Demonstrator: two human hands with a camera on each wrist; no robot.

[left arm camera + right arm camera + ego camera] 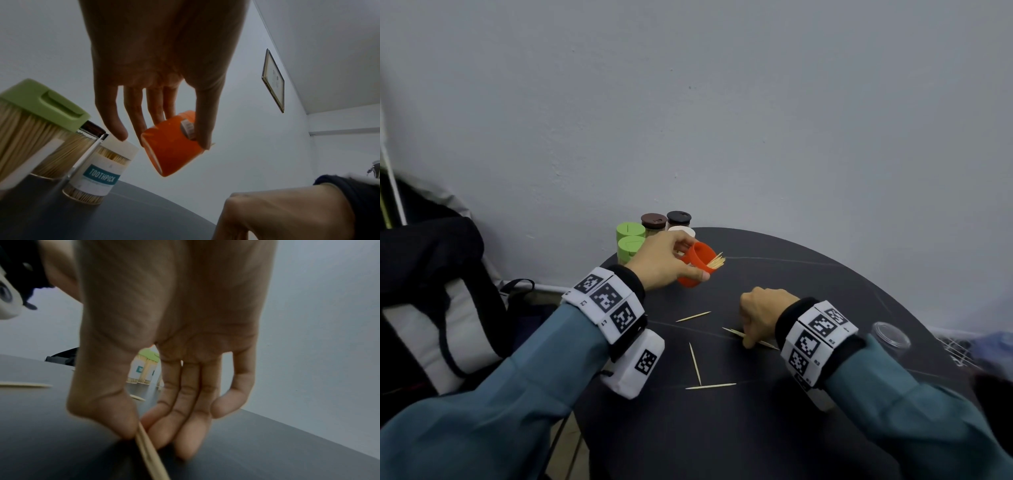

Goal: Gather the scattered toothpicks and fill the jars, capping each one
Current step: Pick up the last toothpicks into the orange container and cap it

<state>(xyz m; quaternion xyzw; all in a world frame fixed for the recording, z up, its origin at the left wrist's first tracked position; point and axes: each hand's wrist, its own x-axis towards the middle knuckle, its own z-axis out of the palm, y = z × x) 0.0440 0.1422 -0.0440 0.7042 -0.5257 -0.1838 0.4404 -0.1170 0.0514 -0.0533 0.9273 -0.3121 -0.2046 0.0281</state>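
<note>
My left hand (671, 260) holds an orange jar (697, 263) tilted above the dark table (808, 281), its mouth toward the right with toothpick tips (717, 261) sticking out. In the left wrist view the thumb and fingers (202, 123) wrap the orange jar (170, 154). My right hand (756, 320) is down on the table and pinches toothpicks (736, 332) between thumb and fingertips; the right wrist view shows the toothpicks (148, 449) held against the thumb (115, 415). Three loose toothpicks (693, 316) lie on the table nearby.
Several capped jars stand at the table's far left edge: two green-lidded (630, 240), two dark-lidded (654, 221) and a white one (102, 168) labelled TOOTHPICK. A clear lid (890, 334) lies at the right. A bag (431, 308) sits left of the table.
</note>
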